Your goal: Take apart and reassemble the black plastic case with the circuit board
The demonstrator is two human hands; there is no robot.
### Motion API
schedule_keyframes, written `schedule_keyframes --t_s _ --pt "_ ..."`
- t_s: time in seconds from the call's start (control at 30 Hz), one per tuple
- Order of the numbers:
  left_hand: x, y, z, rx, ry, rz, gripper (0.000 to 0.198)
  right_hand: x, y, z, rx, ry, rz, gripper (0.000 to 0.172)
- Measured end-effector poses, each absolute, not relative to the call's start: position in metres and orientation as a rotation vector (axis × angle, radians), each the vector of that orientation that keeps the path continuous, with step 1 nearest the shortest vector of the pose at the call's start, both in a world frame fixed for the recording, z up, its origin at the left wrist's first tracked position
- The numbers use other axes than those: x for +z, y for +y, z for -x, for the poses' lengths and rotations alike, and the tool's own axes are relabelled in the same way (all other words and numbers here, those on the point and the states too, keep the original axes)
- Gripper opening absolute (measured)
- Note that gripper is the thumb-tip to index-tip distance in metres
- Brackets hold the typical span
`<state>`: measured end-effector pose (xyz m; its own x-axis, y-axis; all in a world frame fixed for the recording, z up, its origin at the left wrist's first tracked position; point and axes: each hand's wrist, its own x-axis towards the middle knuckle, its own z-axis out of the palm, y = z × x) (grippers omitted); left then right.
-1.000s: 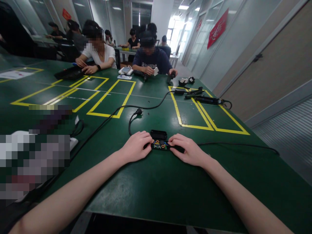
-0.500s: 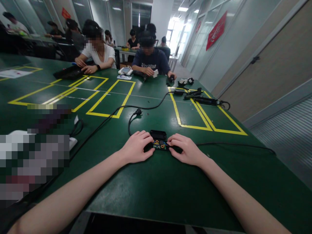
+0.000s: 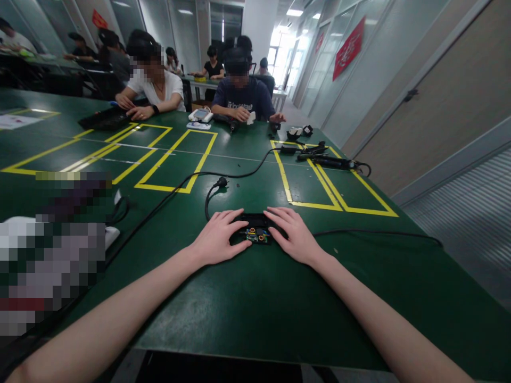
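A small opened black power adapter (image 3: 255, 230) lies on the green table (image 3: 255, 308), its circuit board with orange and blue parts showing. My left hand (image 3: 217, 239) lies on the table at its left side, fingers stretched toward it and touching its edge. My right hand (image 3: 291, 236) rests on its right side, fingers spread flat over the casing. Black cables run from the adapter: one leads right (image 3: 379, 232), another curls to a plug (image 3: 221, 182) behind it.
Yellow tape rectangles (image 3: 175, 159) mark the tabletop. Black tools and cables (image 3: 327, 159) lie at the far right. Two people (image 3: 239, 98) sit working at the far side. A white object (image 3: 107, 234) and a blurred patch are at the left.
Both hands have slid forward and flattened, fingers now stretched over the adapter's sides instead of curled at its near end. The view shifted slightly.
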<state>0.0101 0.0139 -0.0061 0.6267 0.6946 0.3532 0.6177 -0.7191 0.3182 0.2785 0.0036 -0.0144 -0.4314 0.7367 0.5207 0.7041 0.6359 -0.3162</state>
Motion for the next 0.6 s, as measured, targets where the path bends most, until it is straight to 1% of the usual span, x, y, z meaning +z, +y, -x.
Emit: schedule_keyframes --t_s 0.1,0.33,0.6 --pt "-0.0042 0.0135 -0.0095 0.668 1.069 -2.673 0.044 -0.0195 0.0046 -0.2802 0.201 -2.283 1.109 0.038" --pt "-0.0047 0.0131 -0.0089 0.677 0.99 -2.629 0.043 -0.0157 0.0021 -0.2798 0.313 -2.167 1.049 0.021" --pt "-0.0043 0.0122 -0.0079 0.773 0.876 -2.564 0.039 -0.0117 0.0029 -0.2799 0.449 -2.022 0.997 0.011"
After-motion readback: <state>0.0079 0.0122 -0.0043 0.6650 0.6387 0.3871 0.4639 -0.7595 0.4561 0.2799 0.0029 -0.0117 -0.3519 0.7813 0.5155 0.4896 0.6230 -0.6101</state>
